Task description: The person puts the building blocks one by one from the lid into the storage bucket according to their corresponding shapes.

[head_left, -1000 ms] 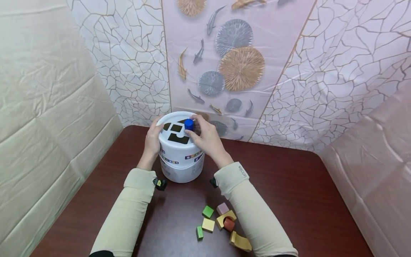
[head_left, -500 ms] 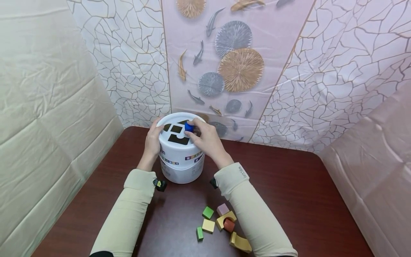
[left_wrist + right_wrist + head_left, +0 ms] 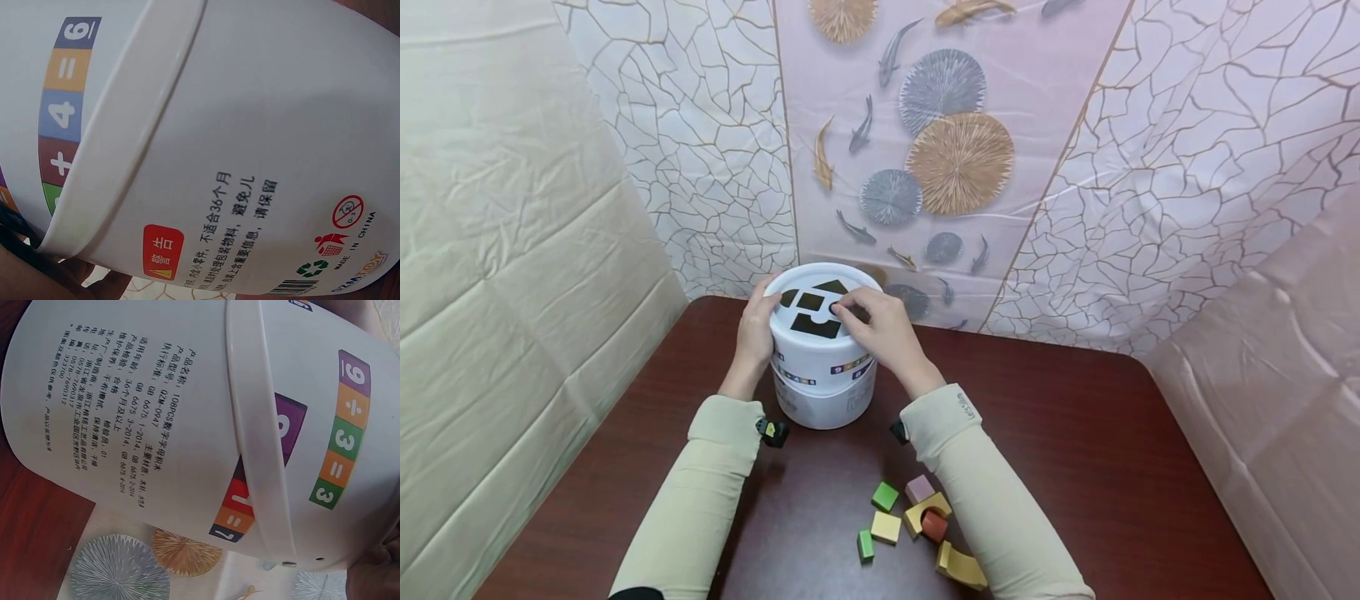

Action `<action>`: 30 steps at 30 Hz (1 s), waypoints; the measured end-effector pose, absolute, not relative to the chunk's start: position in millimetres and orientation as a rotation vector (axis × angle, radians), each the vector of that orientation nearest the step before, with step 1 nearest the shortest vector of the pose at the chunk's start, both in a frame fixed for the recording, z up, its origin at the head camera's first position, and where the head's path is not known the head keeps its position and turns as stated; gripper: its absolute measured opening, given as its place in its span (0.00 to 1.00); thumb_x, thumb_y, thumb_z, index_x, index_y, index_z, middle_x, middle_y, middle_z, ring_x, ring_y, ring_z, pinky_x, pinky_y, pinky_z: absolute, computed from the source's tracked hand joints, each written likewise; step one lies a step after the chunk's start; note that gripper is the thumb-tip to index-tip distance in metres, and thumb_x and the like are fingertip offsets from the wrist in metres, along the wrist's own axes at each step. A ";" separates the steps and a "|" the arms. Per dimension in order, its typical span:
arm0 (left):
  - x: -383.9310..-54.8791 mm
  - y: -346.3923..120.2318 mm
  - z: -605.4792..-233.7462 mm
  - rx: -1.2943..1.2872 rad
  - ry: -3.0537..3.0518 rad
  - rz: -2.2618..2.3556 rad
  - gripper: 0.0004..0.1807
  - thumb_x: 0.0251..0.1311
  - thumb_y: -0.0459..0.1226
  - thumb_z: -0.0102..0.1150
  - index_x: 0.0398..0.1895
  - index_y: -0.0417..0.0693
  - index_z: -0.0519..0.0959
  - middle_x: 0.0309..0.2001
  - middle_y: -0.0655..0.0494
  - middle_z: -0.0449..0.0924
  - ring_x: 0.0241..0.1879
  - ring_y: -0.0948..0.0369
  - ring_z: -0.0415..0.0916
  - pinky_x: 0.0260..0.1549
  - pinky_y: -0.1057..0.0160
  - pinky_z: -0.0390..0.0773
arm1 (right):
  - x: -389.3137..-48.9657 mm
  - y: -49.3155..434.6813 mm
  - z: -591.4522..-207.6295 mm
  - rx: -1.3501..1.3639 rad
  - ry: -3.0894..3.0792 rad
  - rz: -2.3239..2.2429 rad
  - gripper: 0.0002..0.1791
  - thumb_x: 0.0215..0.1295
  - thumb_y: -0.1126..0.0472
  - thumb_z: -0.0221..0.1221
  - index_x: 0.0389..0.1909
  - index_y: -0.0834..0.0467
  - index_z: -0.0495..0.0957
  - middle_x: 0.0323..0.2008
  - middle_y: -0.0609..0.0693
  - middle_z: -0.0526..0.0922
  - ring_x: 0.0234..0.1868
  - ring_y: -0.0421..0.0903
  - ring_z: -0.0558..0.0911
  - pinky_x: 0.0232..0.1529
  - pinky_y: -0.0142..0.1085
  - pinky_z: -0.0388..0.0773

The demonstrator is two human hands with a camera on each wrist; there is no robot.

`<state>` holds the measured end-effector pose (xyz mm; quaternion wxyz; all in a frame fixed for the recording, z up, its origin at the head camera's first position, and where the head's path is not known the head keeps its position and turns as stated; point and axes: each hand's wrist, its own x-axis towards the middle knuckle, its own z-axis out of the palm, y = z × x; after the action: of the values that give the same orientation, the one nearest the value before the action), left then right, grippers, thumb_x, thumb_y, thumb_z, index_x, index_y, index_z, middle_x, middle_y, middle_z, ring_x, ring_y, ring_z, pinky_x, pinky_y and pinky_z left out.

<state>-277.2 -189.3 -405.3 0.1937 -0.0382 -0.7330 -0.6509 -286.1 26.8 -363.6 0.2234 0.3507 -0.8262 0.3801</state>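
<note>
Table, far edge: left hand curls round tub; right hand, fingertips close, hold unclear, apparently feeds a hole. Next: likely release.

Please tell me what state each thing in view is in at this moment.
White bucket: upright on the table.
Shape-sorter lid: on the bucket, openings partly covered by a hand.
Left hand: gripping the bucket's upper edge.
Right hand: fingers at the lid; any grip hidden.
Yellow arch block: lying loose.
Red block: at the arch's hollow.
Green blocks, yellow square-faced block, yellow curved block, pink block: loose.
</note>
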 end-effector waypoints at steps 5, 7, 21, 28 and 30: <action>-277.0 -189.9 -406.4 -0.116 -2.054 -1.828 0.28 0.72 0.42 0.38 0.73 0.51 0.67 0.71 0.50 0.67 0.69 0.54 0.62 0.70 0.52 0.57 | -287.1 32.3 -369.4 1.017 -2.231 1.137 0.02 0.67 0.59 0.65 0.36 0.52 0.85 0.37 0.40 0.86 0.38 0.37 0.81 0.42 0.34 0.77; -276.3 -189.9 -405.9 -0.120 -2.051 -1.829 0.28 0.73 0.43 0.38 0.74 0.51 0.67 0.71 0.50 0.67 0.70 0.54 0.62 0.71 0.52 0.57 | -287.5 36.3 -370.3 1.032 -2.211 1.208 0.03 0.67 0.58 0.65 0.35 0.51 0.86 0.37 0.39 0.86 0.37 0.37 0.80 0.40 0.34 0.77; -272.6 -188.9 -399.9 -0.105 -2.056 -1.847 0.27 0.74 0.42 0.37 0.74 0.49 0.67 0.71 0.48 0.66 0.69 0.53 0.63 0.70 0.53 0.58 | -274.6 86.5 -377.9 0.955 -2.162 1.784 0.08 0.69 0.61 0.64 0.43 0.60 0.86 0.42 0.54 0.87 0.46 0.45 0.83 0.50 0.36 0.79; -257.6 -181.7 -379.5 -0.097 -2.060 -1.861 0.28 0.73 0.36 0.37 0.73 0.37 0.65 0.71 0.39 0.64 0.69 0.47 0.62 0.70 0.52 0.58 | -249.7 124.1 -399.3 1.003 -2.430 1.394 0.07 0.69 0.54 0.64 0.43 0.50 0.85 0.40 0.40 0.86 0.43 0.40 0.83 0.46 0.45 0.81; -258.3 -181.4 -380.3 -0.095 -2.057 -1.858 0.28 0.73 0.37 0.37 0.73 0.37 0.65 0.71 0.39 0.64 0.70 0.47 0.62 0.70 0.52 0.58 | -241.2 133.1 -409.7 1.071 -2.476 1.313 0.05 0.69 0.55 0.64 0.43 0.48 0.85 0.40 0.38 0.86 0.44 0.38 0.83 0.47 0.48 0.81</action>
<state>-258.3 -181.4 -380.3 0.1827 -0.0338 -0.7292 -0.6586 -241.2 133.1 -409.7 0.0705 0.3560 -0.8233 0.4364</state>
